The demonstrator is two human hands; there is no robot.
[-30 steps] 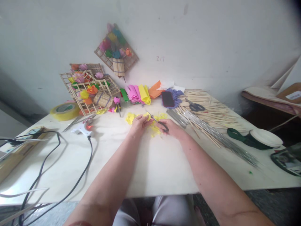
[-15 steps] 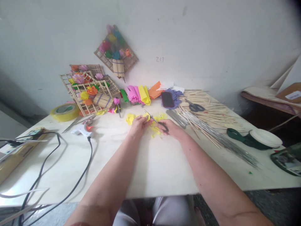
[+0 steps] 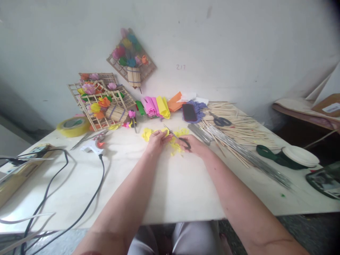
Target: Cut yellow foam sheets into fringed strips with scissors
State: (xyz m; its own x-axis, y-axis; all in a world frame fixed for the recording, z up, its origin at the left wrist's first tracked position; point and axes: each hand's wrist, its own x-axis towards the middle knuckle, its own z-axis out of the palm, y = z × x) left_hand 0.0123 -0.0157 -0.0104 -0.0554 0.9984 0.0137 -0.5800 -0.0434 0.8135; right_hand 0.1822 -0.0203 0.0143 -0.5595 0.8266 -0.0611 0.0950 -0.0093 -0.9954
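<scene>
Between the thumb and fingers of my left hand [image 3: 158,140] is a small piece of yellow paper [image 3: 166,131]. My right hand [image 3: 191,144] is closed on the dark handles of a pair of scissors [image 3: 174,134], whose blades point up and left beside the yellow piece. Yellow scraps [image 3: 175,147] lie on the white table [image 3: 175,191] under and around the scissors. More yellow pieces [image 3: 146,134] rest just left of my left hand.
Glue gun [image 3: 91,147], its cord and a power strip [image 3: 29,166] lie left. Tape roll [image 3: 73,126] and flower-decorated stick frames stand behind. Coloured paper rolls, phone [image 3: 189,112], second scissors [image 3: 222,121], wooden sticks, wires [image 3: 247,159] and green tape [image 3: 288,157] sit back and right.
</scene>
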